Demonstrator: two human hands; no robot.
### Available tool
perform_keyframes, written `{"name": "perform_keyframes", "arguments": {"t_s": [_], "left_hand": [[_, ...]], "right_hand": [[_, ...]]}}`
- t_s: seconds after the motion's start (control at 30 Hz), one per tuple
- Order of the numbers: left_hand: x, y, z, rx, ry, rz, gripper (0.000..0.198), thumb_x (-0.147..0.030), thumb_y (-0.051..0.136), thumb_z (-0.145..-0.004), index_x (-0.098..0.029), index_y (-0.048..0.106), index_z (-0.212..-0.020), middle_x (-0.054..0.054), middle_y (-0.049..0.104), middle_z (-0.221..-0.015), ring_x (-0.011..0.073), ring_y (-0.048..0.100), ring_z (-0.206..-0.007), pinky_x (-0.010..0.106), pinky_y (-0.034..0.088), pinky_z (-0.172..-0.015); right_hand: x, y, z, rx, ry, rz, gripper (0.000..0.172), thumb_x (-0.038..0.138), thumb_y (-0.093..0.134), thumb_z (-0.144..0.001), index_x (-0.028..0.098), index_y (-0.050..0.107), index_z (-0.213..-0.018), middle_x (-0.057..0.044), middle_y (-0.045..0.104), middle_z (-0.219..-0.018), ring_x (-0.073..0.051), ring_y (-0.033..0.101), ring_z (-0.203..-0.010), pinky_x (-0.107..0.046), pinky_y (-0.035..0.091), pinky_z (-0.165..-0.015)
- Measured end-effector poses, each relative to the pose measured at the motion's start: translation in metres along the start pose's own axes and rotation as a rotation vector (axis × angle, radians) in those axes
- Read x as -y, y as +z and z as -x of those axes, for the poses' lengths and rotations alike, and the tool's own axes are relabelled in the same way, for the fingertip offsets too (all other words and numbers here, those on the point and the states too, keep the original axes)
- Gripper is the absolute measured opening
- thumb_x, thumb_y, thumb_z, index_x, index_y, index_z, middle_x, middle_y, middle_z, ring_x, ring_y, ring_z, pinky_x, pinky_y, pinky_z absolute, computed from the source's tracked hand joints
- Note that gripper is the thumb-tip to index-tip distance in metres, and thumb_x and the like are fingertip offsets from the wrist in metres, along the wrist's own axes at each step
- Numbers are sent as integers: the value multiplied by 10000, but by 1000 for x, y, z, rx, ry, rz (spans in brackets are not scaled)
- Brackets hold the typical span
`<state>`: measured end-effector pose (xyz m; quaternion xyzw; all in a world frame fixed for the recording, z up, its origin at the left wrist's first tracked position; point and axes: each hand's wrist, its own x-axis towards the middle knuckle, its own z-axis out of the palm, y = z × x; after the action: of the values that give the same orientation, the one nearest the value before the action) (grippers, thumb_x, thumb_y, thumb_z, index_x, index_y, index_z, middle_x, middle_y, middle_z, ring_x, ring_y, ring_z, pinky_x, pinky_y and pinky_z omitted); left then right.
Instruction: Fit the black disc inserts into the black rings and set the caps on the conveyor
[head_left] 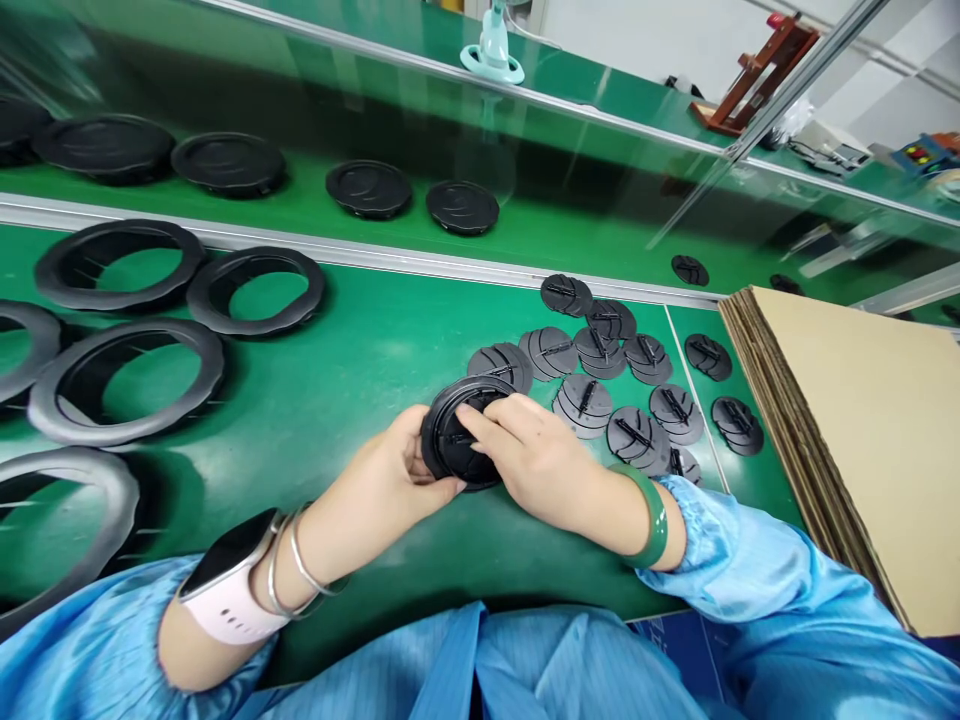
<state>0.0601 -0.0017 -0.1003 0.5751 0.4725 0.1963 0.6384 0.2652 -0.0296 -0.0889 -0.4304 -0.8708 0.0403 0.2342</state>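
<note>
Two hands grip a black disc over a green workbench.

The left hand [401, 465] curls around the disc's left edge, and the right hand [529, 450] presses its fingers [487, 418] across the face, so both are closed on it. The round black disc [452, 440] sits just above the bench [315, 540], tilted with its face up and toward the right hand. A straight bar crosses its middle, running roughly left to right, partly hidden by the fingers. Just beyond it lies a loose group of dark discs [600, 380], each with a similar bar, pointing various ways. Large black rings [120, 265] lie to the left, and a stack of cardboard sheets [847, 430] stands to the right. A watch [229, 565] circles the left wrist, a green bangle [652, 515] the right.
</note>
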Motion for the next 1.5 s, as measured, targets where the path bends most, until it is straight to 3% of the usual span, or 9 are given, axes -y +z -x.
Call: {"name": "perform_keyframes", "arguments": {"t_s": [0.33,0.47,0.6,0.77,0.9,1.07,1.3,1.4,1.5], "left_hand": [[-2,1,-1,26,-12,60,563,-302,823,-651,-217,500,-1103,1,735,-929,258,745,-853,420,610,-802],[-4,0,-1,39,-6,131,576,-297,827,-650,-210,492,-1110,-1,723,-957,244,735,-894,410,603,-827],[-5,1,-2,50,5,171,599,-267,826,-660,-209,468,-1136,23,718,-1048,240,715,-982,419,584,-890],[-1,-1,0,92,-13,120,727,-293,879,-618,-239,440,-1195,44,697,-1120,274,696,-1033,438,580,-896],[2,-4,4,24,100,-76,564,-462,739,-798,-235,482,-1245,66,663,-1195,290,642,-1118,429,546,-930],[-3,-3,5,-22,132,-256,415,-535,583,-907,-232,518,-1183,31,670,-1090,256,631,-1011,381,510,-885],[-8,1,6,-47,153,-271,398,-510,568,-920,-214,516,-1181,36,657,-1094,247,618,-1002,354,487,-875],[-10,1,10,-46,153,-256,330,-458,585,-917,-213,525,-1131,23,665,-1023,235,627,-937,338,487,-822],[-12,0,12,-42,171,-214,295,-402,609,-907,-220,533,-1126,13,676,-1012,227,636,-930,326,483,-807]], "right_hand": [[8,0,-4,120,40,134,337,105,399,-990,46,588,-1262,-147,609,-953,-257,502,-861,-410,525,-731],[2,-6,-4,-17,37,-7,292,188,453,-1013,135,601,-1259,-122,626,-1020,-248,531,-915,-415,509,-793],[-9,-10,-7,-173,356,-213,398,309,563,-989,217,518,-1373,-124,594,-1230,-276,533,-1149,-483,459,-993],[-15,-3,-7,-79,564,-456,165,280,567,-984,216,635,-1120,-62,642,-1045,-226,584,-1027,-414,488,-932],[-11,2,-7,-160,553,-515,68,242,614,-944,217,623,-1006,-44,620,-1010,-214,565,-1009,-397,472,-921],[-6,6,-9,-210,623,-580,100,219,680,-865,216,582,-879,-18,579,-921,-197,550,-886,-357,474,-808],[-7,14,-8,-239,692,-647,128,222,687,-818,211,560,-833,-8,571,-887,-195,563,-858,-341,468,-768],[-7,8,-7,-183,700,-703,145,267,696,-821,214,562,-829,-6,592,-857,-199,582,-841,-339,486,-749],[-9,0,-6,35,657,-906,292,333,762,-797,228,601,-1017,-18,656,-981,-220,625,-937,-371,511,-836]]}}
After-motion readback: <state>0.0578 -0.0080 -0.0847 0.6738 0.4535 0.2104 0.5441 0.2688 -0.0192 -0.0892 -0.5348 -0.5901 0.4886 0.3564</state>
